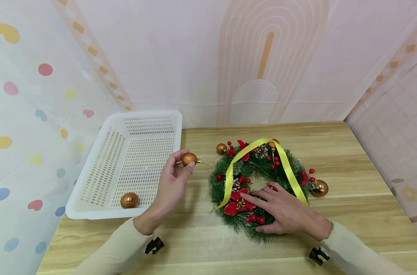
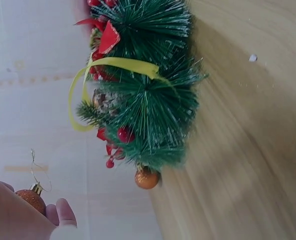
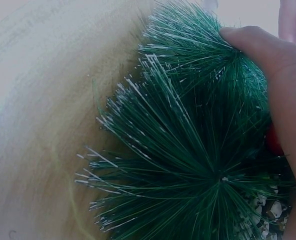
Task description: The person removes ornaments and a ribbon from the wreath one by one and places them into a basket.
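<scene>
My left hand [image 1: 172, 185] pinches a glittery copper bauble [image 1: 189, 159] between thumb and fingers, just right of the white basket. A gold cap and thin hanging loop stick out from the bauble, clear in the left wrist view beside the fingers [image 2: 65, 212]. My right hand [image 1: 285, 210] rests with spread fingers on the lower right of a green Christmas wreath [image 1: 215, 191]. Red poinsettias [image 1: 240, 202], berries, pinecones and a yellow ribbon [image 1: 253, 146] decorate it. Copper baubles [image 1: 221, 148] hang at its upper left, top and right side. In the right wrist view the thumb presses the frosted needles [image 3: 188, 45].
A white perforated plastic basket [image 1: 179, 130] stands at the left of the wooden table [image 1: 208, 244], with one shiny copper bauble [image 1: 129, 200] in its near corner. Another shiny bauble [image 1: 320, 188] is at the wreath's right edge. A patterned curtain [image 1: 181, 57] hangs behind the table.
</scene>
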{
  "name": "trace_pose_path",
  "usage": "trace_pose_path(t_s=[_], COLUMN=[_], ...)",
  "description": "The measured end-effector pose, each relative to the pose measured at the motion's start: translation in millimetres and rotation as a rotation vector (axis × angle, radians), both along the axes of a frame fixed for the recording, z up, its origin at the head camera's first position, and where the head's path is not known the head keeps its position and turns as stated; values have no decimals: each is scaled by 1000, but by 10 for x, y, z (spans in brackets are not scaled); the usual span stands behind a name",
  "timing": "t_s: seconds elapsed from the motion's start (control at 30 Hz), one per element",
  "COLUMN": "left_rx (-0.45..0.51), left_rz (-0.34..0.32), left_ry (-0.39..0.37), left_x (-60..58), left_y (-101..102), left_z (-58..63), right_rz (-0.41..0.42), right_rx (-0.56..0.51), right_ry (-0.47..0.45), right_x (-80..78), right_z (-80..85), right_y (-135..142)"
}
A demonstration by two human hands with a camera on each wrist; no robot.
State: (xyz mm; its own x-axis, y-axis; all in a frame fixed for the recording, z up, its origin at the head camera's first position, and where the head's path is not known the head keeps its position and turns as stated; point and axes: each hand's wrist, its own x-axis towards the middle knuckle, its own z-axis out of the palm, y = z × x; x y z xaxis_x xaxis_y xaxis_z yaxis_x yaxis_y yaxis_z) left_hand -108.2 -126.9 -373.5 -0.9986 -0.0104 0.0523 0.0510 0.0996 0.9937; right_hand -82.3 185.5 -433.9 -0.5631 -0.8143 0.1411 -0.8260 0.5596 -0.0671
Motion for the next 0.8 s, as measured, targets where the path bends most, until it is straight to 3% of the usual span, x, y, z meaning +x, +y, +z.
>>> trace_pose_path(t_s=[0.3,0.53,0.8], left_rx=[45,-3,14], left_rz=[34,64,107], left_ry=[21,36,75], left_x=[-38,-53,-98], left_y=[-106,-208,-334], left_z=[47,82,148], right_rz=[3,-4,-8], right_rx=[-1,6,12], right_ry=[-4,-13,-19], right_x=[-4,-4,-2], right_z=[5,7,8], right_y=[-3,-7,-5])
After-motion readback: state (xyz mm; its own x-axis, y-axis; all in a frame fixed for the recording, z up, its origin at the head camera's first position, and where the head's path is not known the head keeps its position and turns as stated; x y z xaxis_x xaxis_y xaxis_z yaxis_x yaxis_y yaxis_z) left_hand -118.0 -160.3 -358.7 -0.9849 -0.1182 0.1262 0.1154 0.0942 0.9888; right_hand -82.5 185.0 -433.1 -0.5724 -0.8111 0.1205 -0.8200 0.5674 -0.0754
